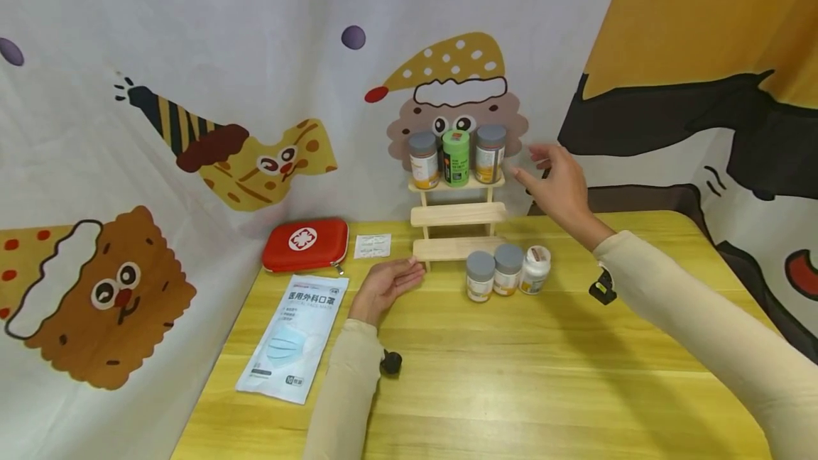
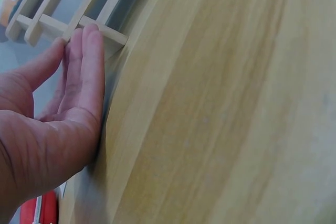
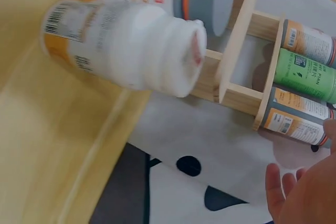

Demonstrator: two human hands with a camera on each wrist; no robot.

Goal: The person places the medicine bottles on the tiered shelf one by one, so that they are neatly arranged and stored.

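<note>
A three-tier wooden rack (image 1: 457, 215) stands at the back of the table. On its top tier are a grey-lidded bottle (image 1: 424, 162), a green bottle (image 1: 456, 159) and another grey-lidded bottle (image 1: 490, 156). My left hand (image 1: 386, 288) has its fingers fairly straight, with the fingertips (image 2: 91, 31) right at the left end of the lowest tier. Beside the top tier's right-hand bottle, my right hand (image 1: 557, 187) is raised with fingers spread and nothing in it. In the right wrist view, part of that hand (image 3: 310, 195) shows near the same bottle (image 3: 296, 116).
In front of the rack's right side stand two grey-lidded bottles, one (image 1: 480, 277) left of the other (image 1: 508, 270), and a white bottle (image 1: 535, 270). To the left lie a red zip case (image 1: 305, 245), a blister pack (image 1: 373, 245) and a face mask packet (image 1: 294, 338). A printed curtain (image 1: 255, 41) hangs behind.
</note>
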